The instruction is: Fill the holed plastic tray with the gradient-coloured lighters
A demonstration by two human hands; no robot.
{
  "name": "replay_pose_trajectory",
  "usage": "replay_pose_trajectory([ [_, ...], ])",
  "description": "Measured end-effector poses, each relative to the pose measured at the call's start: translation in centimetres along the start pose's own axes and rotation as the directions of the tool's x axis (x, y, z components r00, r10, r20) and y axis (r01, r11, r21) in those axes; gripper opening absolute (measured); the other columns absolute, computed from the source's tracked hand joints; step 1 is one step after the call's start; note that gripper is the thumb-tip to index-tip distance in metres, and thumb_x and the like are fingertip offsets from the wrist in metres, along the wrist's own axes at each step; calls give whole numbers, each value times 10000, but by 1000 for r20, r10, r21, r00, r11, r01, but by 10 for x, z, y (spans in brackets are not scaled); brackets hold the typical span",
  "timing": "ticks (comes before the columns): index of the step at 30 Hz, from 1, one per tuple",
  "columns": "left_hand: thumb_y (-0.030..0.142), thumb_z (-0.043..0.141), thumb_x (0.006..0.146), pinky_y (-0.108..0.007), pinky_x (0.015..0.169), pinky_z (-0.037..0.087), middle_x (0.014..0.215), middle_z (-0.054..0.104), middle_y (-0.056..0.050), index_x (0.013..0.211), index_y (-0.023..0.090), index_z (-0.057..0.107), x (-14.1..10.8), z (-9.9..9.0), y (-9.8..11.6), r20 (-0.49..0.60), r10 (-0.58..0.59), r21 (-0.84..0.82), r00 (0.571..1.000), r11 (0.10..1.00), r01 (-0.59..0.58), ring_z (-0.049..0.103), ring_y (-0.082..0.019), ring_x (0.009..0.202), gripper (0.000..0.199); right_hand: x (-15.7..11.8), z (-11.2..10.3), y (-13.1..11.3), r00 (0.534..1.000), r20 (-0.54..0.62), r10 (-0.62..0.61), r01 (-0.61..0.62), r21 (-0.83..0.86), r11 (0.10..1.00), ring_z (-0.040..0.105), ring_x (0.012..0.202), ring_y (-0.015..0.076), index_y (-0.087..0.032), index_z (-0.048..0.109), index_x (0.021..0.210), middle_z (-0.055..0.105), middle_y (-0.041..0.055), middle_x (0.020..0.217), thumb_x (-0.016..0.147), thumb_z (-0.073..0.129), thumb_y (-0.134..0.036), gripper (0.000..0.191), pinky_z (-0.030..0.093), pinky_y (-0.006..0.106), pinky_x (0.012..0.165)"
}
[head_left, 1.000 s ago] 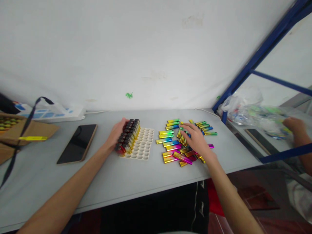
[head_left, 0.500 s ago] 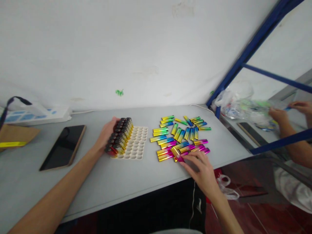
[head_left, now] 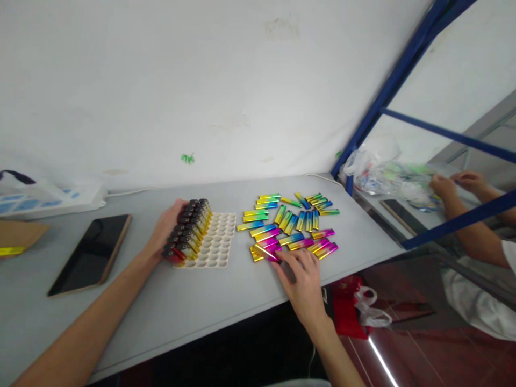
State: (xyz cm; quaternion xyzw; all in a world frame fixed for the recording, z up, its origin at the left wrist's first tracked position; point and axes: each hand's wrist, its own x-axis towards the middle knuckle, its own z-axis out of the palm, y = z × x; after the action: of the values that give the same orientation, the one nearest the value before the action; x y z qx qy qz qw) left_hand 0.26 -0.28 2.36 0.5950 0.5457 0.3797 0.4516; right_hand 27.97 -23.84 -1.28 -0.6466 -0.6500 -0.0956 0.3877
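Note:
A pale tray [head_left: 215, 244] with round holes stands on the grey table. Upright, black-topped pieces with see-through yellow and red bodies, like lighters [head_left: 190, 231], crowd its left part. My left hand [head_left: 165, 223] curves around the left side of this block and steadies it; most fingers are hidden behind it. My right hand [head_left: 300, 271] pinches the magenta end of a shiny gold-to-magenta tube [head_left: 266, 252], tilted over others at the near side of the spread. Several similar metallic tubes [head_left: 286, 220], in yellow, green, blue and magenta, lie loosely grouped by colour right of the tray.
A dark phone [head_left: 91, 252] lies to the left, with a white power strip [head_left: 52, 199] and brown paper [head_left: 24, 234] behind. Blue metal frame bars [head_left: 447, 131] rise at the right. Beyond them are another person's hands [head_left: 455, 185] and plastic bags [head_left: 371, 172].
My right hand, with the gold-to-magenta tube, has shifted left to the near-left edge of the spread. My left hand stays at the tray. The camera view has turned slightly right.

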Motion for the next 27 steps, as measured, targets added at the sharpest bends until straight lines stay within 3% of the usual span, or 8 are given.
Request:
replay_pose_trajectory([
  [6,687,464,864,-378,998,511,895,780,-56,925,193,697,-3,2,5,-61,-18,19,998,1000,19,697,-272,960,549,-1,-5,-4,999,41,-33,31,65,997,652,1032,231,-286,691,1183,691,61,1066,985,645,-247,207,441,520,1084],
  [17,712,491,867,-385,1036,471,1063,779,-103,1045,138,699,-1,2,-7,-9,25,-76,1000,997,-26,684,-277,1028,635,1,-7,-5,993,96,-71,63,82,995,632,1077,257,-281,687,1192,667,80,1127,967,676,-266,225,443,580,1096],
  [23,751,485,851,-408,1057,468,1014,786,-92,1002,171,710,-1,0,-6,-15,44,-40,999,998,-45,693,-298,1032,640,10,-4,-7,975,177,-137,116,122,986,602,1210,289,-299,661,1287,641,100,1285,970,665,-257,320,453,600,1116],
  [27,777,505,817,-407,1053,477,956,783,-85,955,193,713,1,0,-7,-35,47,-29,998,998,-48,696,-301,1031,636,14,4,-3,976,159,-146,122,154,981,625,1211,268,-306,654,1319,659,88,1290,989,634,-247,335,464,580,1137],
])
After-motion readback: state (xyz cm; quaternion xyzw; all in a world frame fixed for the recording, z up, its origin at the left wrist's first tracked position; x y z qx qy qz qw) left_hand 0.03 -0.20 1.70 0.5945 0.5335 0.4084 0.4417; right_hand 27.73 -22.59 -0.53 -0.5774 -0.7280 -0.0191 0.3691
